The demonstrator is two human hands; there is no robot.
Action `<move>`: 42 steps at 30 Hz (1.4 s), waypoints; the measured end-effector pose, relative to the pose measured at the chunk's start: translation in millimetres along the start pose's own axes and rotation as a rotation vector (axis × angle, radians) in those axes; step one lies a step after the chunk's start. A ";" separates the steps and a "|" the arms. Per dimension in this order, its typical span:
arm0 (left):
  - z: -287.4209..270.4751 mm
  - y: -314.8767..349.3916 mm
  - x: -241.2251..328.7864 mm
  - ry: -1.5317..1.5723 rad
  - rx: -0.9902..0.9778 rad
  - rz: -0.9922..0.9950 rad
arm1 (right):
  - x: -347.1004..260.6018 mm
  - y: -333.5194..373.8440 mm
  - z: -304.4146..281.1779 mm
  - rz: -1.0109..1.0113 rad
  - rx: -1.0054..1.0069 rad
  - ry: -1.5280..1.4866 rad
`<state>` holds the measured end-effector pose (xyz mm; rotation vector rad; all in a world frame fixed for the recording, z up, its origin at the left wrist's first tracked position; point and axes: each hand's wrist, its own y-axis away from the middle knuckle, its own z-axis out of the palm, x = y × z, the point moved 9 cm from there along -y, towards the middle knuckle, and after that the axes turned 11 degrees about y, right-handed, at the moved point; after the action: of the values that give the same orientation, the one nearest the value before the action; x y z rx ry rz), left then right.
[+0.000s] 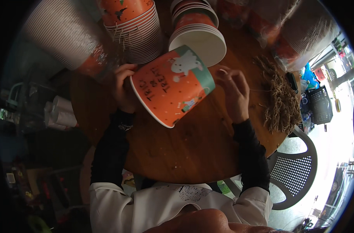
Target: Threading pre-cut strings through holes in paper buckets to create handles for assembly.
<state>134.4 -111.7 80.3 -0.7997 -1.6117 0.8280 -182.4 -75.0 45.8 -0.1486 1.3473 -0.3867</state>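
Observation:
My left hand (123, 83) grips an orange paper bucket (171, 87) by its white-rimmed open end, its fingers partly hidden behind the bucket. Tilted on its side above the table, the bucket shows a white ghost figure, dark lettering and a green band at its base end. Just right of that green band is my right hand (235, 91), thumb and fingers drawn together in a pinch. What lies between those fingertips is too small to make out. A faint thin strand shows between this hand and a heap of tan twine (279, 101) on the table's right side.
Nested orange buckets (136, 35) stand at the back of the round wooden table (184, 149), beside another group of buckets with a white interior (202, 44). Plastic-wrapped stacks (64, 35) lie far left and far right (301, 35). A perforated chair (293, 173) is at right.

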 end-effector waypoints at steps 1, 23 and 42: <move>0.0 -4.4 19.6 -0.121 0.021 0.067 | -8.7 1.3 -3.5 -0.045 0.039 0.015; 96.1 57.5 18.9 0.659 -0.044 -0.623 | -11.1 39.8 54.2 -0.115 -0.163 0.381; 101.6 52.5 34.4 0.489 -0.187 -0.565 | -9.3 44.1 58.2 0.002 -0.129 0.241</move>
<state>32.7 -65.7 37.7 -0.5683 -1.3723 0.0669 -119.4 -37.6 53.1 -0.2124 1.6110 -0.3231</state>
